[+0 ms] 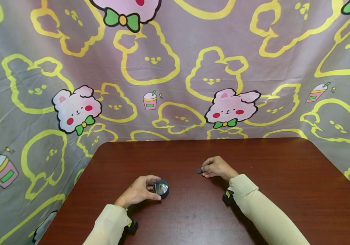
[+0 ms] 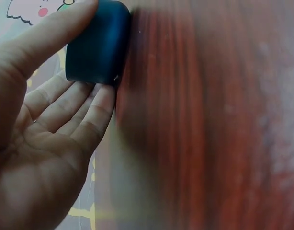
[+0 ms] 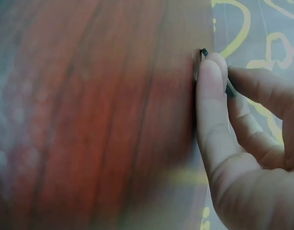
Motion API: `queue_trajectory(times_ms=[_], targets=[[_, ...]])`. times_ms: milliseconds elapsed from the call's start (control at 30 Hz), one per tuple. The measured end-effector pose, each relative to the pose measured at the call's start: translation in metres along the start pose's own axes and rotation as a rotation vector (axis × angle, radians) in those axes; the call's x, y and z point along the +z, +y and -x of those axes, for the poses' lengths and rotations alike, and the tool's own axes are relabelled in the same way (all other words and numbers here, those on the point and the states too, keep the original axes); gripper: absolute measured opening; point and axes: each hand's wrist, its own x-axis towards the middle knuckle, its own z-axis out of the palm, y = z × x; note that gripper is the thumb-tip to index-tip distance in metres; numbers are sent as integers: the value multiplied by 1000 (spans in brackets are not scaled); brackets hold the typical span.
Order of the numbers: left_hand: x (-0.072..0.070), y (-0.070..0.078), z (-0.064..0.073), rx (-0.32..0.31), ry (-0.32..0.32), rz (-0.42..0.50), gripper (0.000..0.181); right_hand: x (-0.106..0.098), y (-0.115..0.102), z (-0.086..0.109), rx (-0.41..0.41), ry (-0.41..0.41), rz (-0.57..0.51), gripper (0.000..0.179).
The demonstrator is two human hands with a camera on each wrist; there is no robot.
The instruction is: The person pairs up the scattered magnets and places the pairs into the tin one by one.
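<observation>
My left hand [image 1: 140,189] grips a short, round dark-blue container [image 1: 165,195] on the table, thumb on the near side and fingers on the far side. Its top faces up and shows a shiny, glassy interior. In the left wrist view the container's smooth blue side [image 2: 96,45] stands between thumb and fingers. Farther back and to the right, my right hand [image 1: 219,168] pinches a small dark disc [image 1: 199,170] at the tabletop. The right wrist view shows only thin dark edges [image 3: 231,89] of it between the fingertips; the rest is hidden.
The brown wooden table [image 1: 187,217] has rounded far corners. Behind it and at the sides hangs a grey cloth [image 1: 175,75] printed with yellow outlines and pink cartoon heads. A black wrist camera [image 1: 228,198] sits under the right cuff, another device [image 1: 131,227] under the left.
</observation>
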Motion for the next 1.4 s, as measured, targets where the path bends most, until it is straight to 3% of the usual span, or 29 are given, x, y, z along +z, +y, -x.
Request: queue_trajectory(times_ms=[233, 900, 1400], targets=[[0, 0, 0, 7, -3, 16, 61, 1, 1, -3, -25, -1, 3, 8], [1, -7, -1, -17, 2, 15, 62, 12, -7, -1, -36, 11, 82, 9], [1, -7, 0, 8, -3, 29, 62, 37, -24, 2, -126, -84, 26, 13]])
